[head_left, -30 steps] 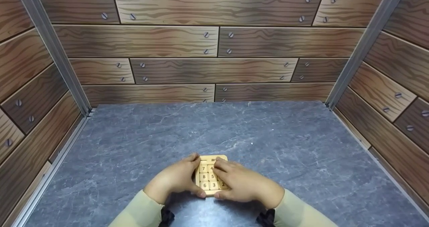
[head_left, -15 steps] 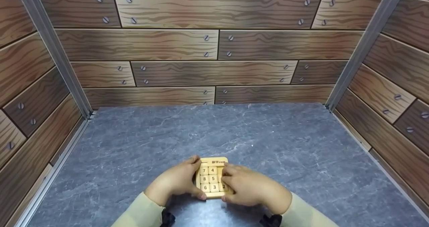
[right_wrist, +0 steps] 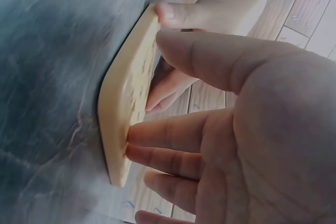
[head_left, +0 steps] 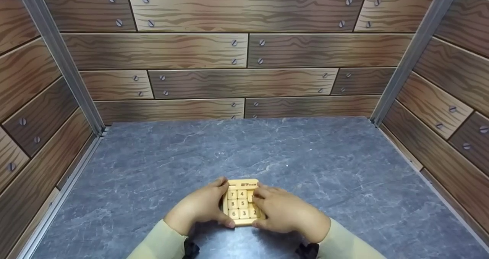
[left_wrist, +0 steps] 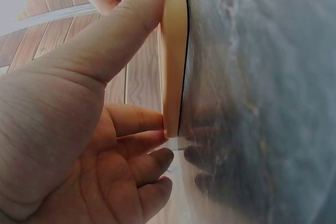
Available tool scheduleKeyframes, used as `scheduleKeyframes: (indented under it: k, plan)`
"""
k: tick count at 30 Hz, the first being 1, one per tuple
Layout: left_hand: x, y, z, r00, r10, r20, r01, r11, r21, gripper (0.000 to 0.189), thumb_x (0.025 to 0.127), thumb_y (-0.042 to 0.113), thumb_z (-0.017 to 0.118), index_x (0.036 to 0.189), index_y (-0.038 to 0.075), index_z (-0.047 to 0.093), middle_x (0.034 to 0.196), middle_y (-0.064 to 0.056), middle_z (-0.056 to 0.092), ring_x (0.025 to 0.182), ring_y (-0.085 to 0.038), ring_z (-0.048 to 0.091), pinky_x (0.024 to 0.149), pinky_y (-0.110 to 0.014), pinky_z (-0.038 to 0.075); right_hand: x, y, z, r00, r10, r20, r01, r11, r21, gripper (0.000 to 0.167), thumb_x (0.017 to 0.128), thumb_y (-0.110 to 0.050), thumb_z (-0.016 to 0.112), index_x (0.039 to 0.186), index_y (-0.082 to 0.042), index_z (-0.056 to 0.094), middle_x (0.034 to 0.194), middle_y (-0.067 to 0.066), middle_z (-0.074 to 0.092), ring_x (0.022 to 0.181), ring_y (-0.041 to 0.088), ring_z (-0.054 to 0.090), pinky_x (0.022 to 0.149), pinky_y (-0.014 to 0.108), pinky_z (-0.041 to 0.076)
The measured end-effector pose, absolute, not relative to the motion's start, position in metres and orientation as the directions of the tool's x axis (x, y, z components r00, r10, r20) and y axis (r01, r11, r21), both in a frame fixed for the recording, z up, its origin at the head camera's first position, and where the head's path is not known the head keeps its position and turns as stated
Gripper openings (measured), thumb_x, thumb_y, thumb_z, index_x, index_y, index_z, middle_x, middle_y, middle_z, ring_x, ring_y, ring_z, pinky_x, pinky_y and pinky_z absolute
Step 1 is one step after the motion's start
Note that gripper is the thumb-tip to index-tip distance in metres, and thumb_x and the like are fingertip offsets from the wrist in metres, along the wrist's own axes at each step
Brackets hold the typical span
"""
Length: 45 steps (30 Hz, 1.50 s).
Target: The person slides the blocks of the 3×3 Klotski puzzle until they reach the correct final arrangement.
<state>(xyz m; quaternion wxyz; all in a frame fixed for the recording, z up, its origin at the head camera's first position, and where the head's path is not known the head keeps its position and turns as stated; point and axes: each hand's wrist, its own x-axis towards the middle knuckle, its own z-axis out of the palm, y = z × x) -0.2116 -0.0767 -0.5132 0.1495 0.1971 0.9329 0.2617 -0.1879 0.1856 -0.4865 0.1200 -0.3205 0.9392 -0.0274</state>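
A pale wooden sliding number puzzle (head_left: 238, 222) lies on the dark marbled tabletop, its numbered tiles facing up. My left hand (head_left: 200, 201) holds the puzzle by its left side, thumb at the near corner and fingers at the far one. In the left wrist view, the thumb (left_wrist: 121, 30) rests on the frame's rim. My right hand (head_left: 284, 209) reaches over the right side, with fairly straight index and middle fingertips touching the right column of tiles. Its thumb (right_wrist: 205, 56) rests at the near edge. Part of the upper right tile (head_left: 250, 195) is hidden by these fingers.
The grey-blue marbled tabletop (head_left: 244, 148) extends around the puzzle. Wood-print walls (head_left: 198, 52) close it in at the back and both sides, with metal posts (head_left: 416, 49) at the corners.
My right hand has shifted right, off the middle column onto the right one. A tile under its fingertips sits higher in that column than half a second ago. My left hand keeps its hold.
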Motion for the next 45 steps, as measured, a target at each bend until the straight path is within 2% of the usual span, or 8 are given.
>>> scheduleKeyframes:
  k: [10, 18, 23, 28, 31, 35, 45]
  plan:
    - [-0.212, -0.076, -0.513, -0.879, 0.449, -0.161, 0.303, 0.786, 0.539, 0.133, 0.072, 0.052, 0.106, 0.172, -0.004, 0.039, 0.184, -0.028, 0.029, 0.17, -0.049, 0.037, 0.14, -0.063, 0.034, -0.197, 0.187, -0.493, -0.787, -0.582, -0.208, -0.547, 0.812, -0.203, 0.084, 0.106, -0.063, 0.068, 0.166, -0.006, 0.056, 0.183, 0.011, 0.043, 0.174, 0.037, 0.035, 0.142, 0.063, 0.031]
    - [-0.212, -0.076, -0.514, -0.876, 0.452, -0.167, 0.298, 0.781, 0.55, 0.132, 0.073, 0.051, 0.107, 0.172, -0.004, 0.039, 0.184, -0.028, 0.029, 0.17, -0.049, 0.037, 0.14, -0.062, 0.034, -0.186, 0.188, -0.485, -0.782, -0.575, -0.24, -0.554, 0.818, -0.155, 0.093, 0.103, -0.066, 0.071, 0.171, -0.007, 0.049, 0.185, 0.012, 0.038, 0.173, 0.037, 0.035, 0.14, 0.064, 0.033]
    - [-0.212, -0.077, -0.514, -0.875, 0.45, -0.175, 0.287, 0.776, 0.562, 0.133, 0.073, 0.051, 0.107, 0.173, -0.004, 0.038, 0.185, -0.027, 0.028, 0.171, -0.048, 0.035, 0.141, -0.062, 0.033, -0.172, 0.185, -0.476, -0.765, -0.583, -0.273, -0.576, 0.81, -0.113, 0.09, 0.102, -0.067, 0.072, 0.168, -0.01, 0.054, 0.182, 0.011, 0.043, 0.172, 0.036, 0.039, 0.139, 0.063, 0.036]
    - [-0.212, -0.077, -0.512, -0.871, 0.445, -0.206, 0.265, 0.78, 0.567, 0.133, 0.075, 0.052, 0.106, 0.174, -0.002, 0.036, 0.187, -0.024, 0.026, 0.173, -0.045, 0.032, 0.141, -0.061, 0.033, -0.16, 0.182, -0.47, -0.744, -0.604, -0.285, -0.62, 0.784, -0.042, 0.081, 0.1, -0.067, 0.074, 0.157, -0.011, 0.067, 0.174, 0.011, 0.055, 0.167, 0.035, 0.047, 0.136, 0.06, 0.043]
    - [-0.212, -0.076, -0.512, -0.871, 0.444, -0.208, 0.265, 0.783, 0.563, 0.133, 0.074, 0.053, 0.106, 0.174, -0.002, 0.036, 0.187, -0.024, 0.026, 0.173, -0.046, 0.032, 0.142, -0.061, 0.033, -0.155, 0.18, -0.468, -0.739, -0.611, -0.283, -0.632, 0.775, -0.024, 0.078, 0.1, -0.067, 0.075, 0.153, -0.009, 0.071, 0.172, 0.011, 0.057, 0.166, 0.035, 0.049, 0.135, 0.06, 0.045]
    - [-0.212, -0.076, -0.512, -0.87, 0.446, -0.211, 0.266, 0.784, 0.561, 0.134, 0.074, 0.052, 0.106, 0.174, -0.003, 0.036, 0.187, -0.024, 0.026, 0.173, -0.046, 0.032, 0.142, -0.061, 0.033, -0.154, 0.178, -0.468, -0.735, -0.614, -0.288, -0.635, 0.772, -0.026, 0.078, 0.1, -0.067, 0.075, 0.152, -0.008, 0.072, 0.172, 0.012, 0.057, 0.166, 0.036, 0.049, 0.135, 0.059, 0.045]
    - [-0.213, -0.076, -0.513, -0.872, 0.444, -0.204, 0.272, 0.787, 0.553, 0.133, 0.074, 0.053, 0.106, 0.174, -0.002, 0.037, 0.186, -0.025, 0.027, 0.172, -0.046, 0.033, 0.141, -0.061, 0.033, -0.162, 0.179, -0.474, -0.755, -0.585, -0.296, -0.594, 0.801, -0.068, 0.085, 0.1, -0.066, 0.075, 0.161, -0.008, 0.063, 0.18, 0.013, 0.046, 0.171, 0.037, 0.04, 0.138, 0.061, 0.039]
